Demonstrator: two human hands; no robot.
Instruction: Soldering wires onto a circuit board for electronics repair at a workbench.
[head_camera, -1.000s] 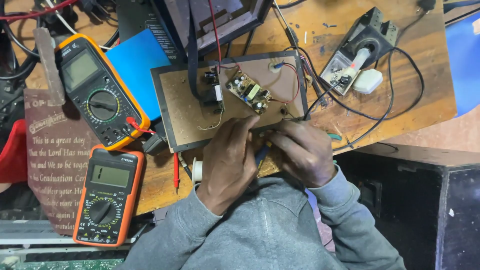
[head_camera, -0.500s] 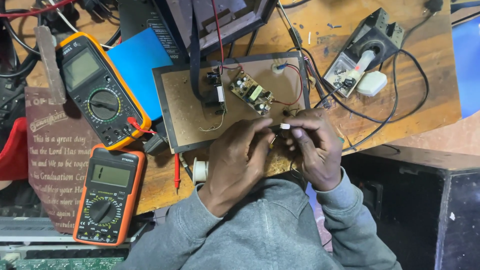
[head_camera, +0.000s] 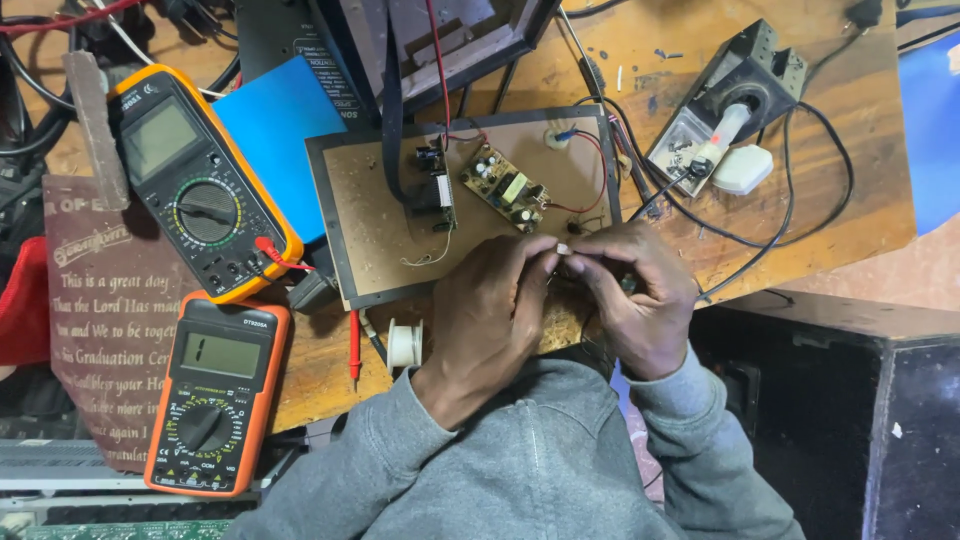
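Both hands meet over the brown board (head_camera: 380, 215): a small white part (head_camera: 563, 248) is pinched between left hand (head_camera: 490, 300) and right hand (head_camera: 640, 300) fingertips, at 5 o'clock from the green circuit board (head_camera: 505, 188).

Even, soft light; sharp focus

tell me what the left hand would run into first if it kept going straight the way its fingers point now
The left hand points up and to the right, its fingertips meeting the right hand at a small white piece. Going on, it would likely meet that piece and the right fingers first; beyond lies the brown board. Depth is unclear.
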